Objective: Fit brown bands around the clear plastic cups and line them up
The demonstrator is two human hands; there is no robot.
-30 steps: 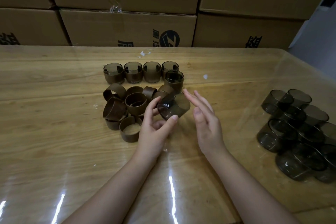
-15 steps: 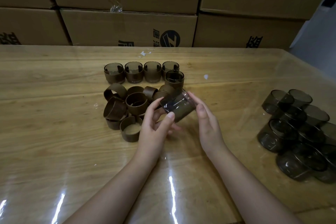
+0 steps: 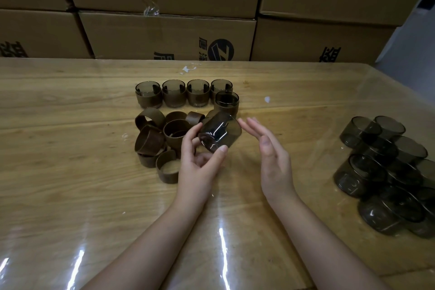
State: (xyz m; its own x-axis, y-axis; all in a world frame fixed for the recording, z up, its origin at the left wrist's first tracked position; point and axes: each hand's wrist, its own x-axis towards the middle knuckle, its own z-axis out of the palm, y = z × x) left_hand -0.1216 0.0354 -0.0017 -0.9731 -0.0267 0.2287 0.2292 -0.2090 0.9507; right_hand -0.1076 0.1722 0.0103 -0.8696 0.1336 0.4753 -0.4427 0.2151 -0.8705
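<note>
Over the middle of the desk (image 3: 70, 195) the left grip (image 3: 200, 165) pinches a tilted cup (image 3: 220, 133) between thumb and fingers, the right grip (image 3: 270, 155) flat-fingered just beside it; the cup looks light, stiff and slick, probably best held by its ends, leaving the wall free for 1 band (image 3: 167, 169).

A glossy wooden table (image 3: 70, 172) catches streaks of light along its near edge. Stacked cardboard boxes (image 3: 164, 35) with black print rise behind its far edge, a pale wall (image 3: 419, 30) beyond its right corner.
</note>
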